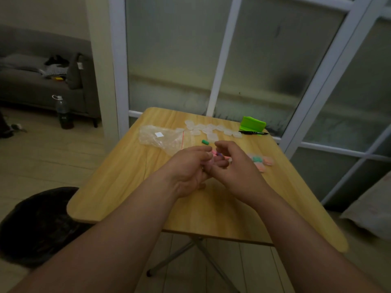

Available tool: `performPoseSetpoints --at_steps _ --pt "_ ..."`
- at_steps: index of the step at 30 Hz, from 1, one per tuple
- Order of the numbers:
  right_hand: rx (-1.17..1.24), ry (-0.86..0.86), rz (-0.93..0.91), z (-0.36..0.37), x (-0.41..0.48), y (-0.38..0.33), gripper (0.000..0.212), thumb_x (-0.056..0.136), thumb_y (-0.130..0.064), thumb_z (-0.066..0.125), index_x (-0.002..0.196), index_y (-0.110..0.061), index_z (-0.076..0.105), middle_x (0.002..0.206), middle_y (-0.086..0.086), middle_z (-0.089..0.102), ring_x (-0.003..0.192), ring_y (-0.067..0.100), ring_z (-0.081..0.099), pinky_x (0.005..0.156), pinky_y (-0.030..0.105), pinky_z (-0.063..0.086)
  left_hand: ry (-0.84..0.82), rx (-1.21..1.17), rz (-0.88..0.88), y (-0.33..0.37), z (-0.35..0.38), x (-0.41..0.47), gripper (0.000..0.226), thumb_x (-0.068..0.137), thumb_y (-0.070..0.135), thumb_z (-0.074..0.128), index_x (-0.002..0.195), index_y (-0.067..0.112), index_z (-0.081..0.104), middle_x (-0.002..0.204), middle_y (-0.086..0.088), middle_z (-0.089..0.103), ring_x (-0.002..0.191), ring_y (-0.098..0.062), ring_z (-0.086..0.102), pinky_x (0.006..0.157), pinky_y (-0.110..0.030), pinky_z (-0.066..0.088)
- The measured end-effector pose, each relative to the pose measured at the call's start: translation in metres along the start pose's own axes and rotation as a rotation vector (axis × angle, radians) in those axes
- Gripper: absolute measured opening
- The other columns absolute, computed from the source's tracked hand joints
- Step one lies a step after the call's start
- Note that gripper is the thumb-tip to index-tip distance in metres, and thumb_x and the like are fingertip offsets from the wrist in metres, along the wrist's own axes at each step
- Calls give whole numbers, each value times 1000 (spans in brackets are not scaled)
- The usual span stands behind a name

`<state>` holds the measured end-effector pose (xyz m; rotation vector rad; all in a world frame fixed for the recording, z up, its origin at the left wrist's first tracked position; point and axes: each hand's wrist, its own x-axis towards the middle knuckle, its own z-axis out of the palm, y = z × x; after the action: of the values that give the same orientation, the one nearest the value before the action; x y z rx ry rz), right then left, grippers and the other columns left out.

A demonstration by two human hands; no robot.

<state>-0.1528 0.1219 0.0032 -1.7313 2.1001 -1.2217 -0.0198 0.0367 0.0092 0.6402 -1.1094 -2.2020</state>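
Observation:
Both hands meet above the middle of the wooden table. My left hand curls its fingers around several small coloured pieces, pink and purple, which show between the fingertips. My right hand is curled over them from the right, thumb and fingers bent toward the same pieces; whether it pinches one is hidden. A single green piece lies on the table just beyond the hands. To the right lie small clear cases holding green and pink pieces.
Several empty clear small cases are scattered at the table's far side, next to a clear plastic bag. A green box and a black marker lie at the far right. A bottle stands on the floor left.

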Motion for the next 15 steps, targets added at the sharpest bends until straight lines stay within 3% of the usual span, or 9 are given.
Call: performPoseSetpoints --at_steps 6,11,15 --pt "-86 58 22 -6 -8 3 51 95 -49 75 139 -30 57 128 -12 58 114 1 56 83 4 40 12 -22 15 -8 12 0 42 102 -11 42 143 -4 50 127 -31 67 110 -36 74 92 -42 62" --pt "-273 230 -28 -14 -18 8 26 92 -49 73 113 -36 65 108 -14 61 104 8 57 81 27 49 40 2 34 -19 31 1 31 105 -6 44 135 -3 50 128 -30 66 104 -32 72 89 -40 62" --pt "-245 247 -11 -27 -30 11 14 94 -42 73 105 -36 67 93 -17 68 92 -1 60 75 26 52 19 13 20 -30 45 6 28 106 -1 45 133 -1 49 115 -26 63 97 -28 69 89 -42 60"
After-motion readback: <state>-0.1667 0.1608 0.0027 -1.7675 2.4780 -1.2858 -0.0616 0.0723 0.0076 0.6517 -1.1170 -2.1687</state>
